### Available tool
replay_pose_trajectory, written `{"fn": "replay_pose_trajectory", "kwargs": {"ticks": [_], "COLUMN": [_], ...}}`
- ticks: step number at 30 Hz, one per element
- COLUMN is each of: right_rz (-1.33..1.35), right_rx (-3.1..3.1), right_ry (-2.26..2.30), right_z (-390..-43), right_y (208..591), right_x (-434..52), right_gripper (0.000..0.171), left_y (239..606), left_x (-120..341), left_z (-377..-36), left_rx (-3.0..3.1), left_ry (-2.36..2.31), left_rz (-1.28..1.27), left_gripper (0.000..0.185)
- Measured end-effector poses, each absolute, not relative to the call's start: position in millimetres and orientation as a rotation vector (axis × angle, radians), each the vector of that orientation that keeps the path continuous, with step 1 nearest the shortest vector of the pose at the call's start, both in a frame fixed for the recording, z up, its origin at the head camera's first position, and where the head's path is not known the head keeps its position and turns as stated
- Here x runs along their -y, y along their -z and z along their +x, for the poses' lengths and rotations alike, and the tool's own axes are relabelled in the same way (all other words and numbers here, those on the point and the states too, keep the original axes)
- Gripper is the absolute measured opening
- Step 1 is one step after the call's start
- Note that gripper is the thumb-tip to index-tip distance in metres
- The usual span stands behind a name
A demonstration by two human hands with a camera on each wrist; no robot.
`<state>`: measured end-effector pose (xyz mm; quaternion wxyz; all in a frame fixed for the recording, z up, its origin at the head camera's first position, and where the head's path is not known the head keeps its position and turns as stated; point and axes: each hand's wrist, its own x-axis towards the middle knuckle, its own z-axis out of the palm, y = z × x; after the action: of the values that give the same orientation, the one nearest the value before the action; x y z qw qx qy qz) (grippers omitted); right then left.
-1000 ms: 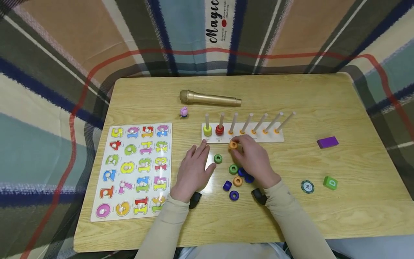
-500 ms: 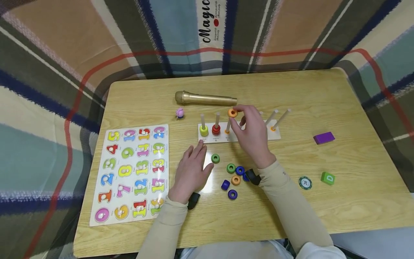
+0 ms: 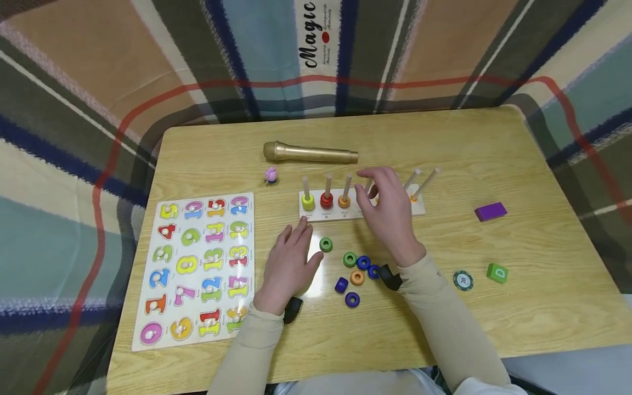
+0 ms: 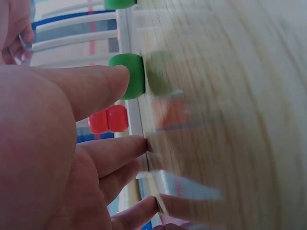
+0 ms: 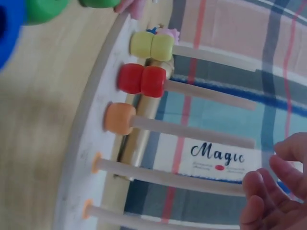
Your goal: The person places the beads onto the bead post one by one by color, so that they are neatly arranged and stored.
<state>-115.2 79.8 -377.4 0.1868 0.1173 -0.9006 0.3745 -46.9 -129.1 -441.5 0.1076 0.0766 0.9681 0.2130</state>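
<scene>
- Orange ring (image 3: pixel 344 202) sits at the foot of the third peg on the peg board (image 3: pixel 419 209), beside the yellow ring (image 3: pixel 308 203) and red ring (image 3: pixel 326 200).
- Left hand (image 3: pixel 288 263) rests flat on the table (image 3: pixel 518 164), fingers straight and loosely spread, a green ring (image 3: pixel 326 244) just beside its fingertips.
- Loose rings (image 3: pixel 356 267) lie between the two wrists.
- Right hand (image 3: pixel 387 211) hovers over the board's middle pegs, fingers relaxed and slightly curled, holding nothing.
</scene>
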Motion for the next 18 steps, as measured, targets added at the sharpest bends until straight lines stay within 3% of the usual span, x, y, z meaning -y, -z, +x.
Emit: {"fn": "replay_pose_trajectory", "kwargs": {"ticks": [5, 10, 14, 18], "right_rz": [0.517, 0.808, 0.785, 0.765], "right_rx": [2.823, 3.147, 3.199, 3.144], "right_ry": [-0.987, -0.825, -0.813, -0.788], "right_z": [-94, -71, -60, -48], "right_y": [391, 414, 424, 426], "right_x": [-89, -94, -95, -100], "right_gripper": [0.021, 0.032, 0.038, 0.033], "left_y": [441, 441, 442, 443], "left_x": [129, 130, 129, 129], "left_z": [-46, -45, -45, -43], "left_rx": [-2.861, -2.879, -2.888, -2.884], "left_ry": [-0.634, -0.630, -0.637, -0.650], "left_rz": [0.227, 0.227, 0.223, 0.221], "left_gripper": [0.066, 0.064, 0.064, 0.065]}}
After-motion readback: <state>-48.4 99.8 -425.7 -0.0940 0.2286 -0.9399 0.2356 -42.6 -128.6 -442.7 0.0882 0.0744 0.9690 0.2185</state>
